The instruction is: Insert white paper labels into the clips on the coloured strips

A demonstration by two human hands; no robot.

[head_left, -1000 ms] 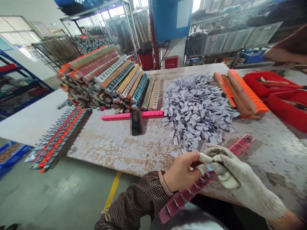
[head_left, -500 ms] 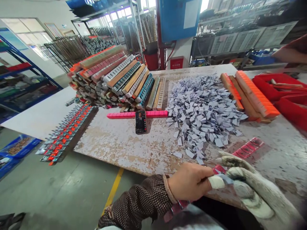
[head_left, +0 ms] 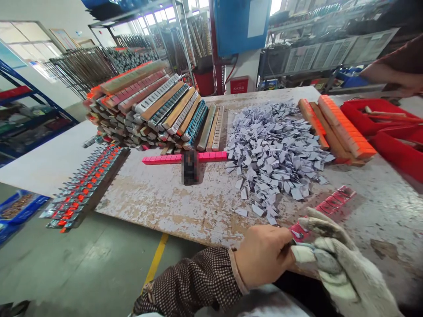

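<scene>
My bare left hand [head_left: 262,255] is closed at the table's near edge, its fingertips pinched against the near end of a long red strip [head_left: 327,206] that lies on the worn table [head_left: 172,202]. My right hand [head_left: 333,259], in a dirty white knit glove, curls its fingers over the same end of the strip, touching my left hand. Just beyond both hands spreads a large pile of small grey-white tags [head_left: 274,149].
A tall stack of long slotted bars [head_left: 148,110] fills the back left, with a pink bar [head_left: 183,157] and a phone [head_left: 189,167] in front. A rack of red-and-metal pieces [head_left: 86,187] overhangs the left edge. Orange bars [head_left: 343,125], red bins [head_left: 393,132] and another person's hand [head_left: 393,77] are at right.
The red strip has slid away from me; the part with metal clips that hung over the near edge is now out of sight. Both hands have closed together over its near end.
</scene>
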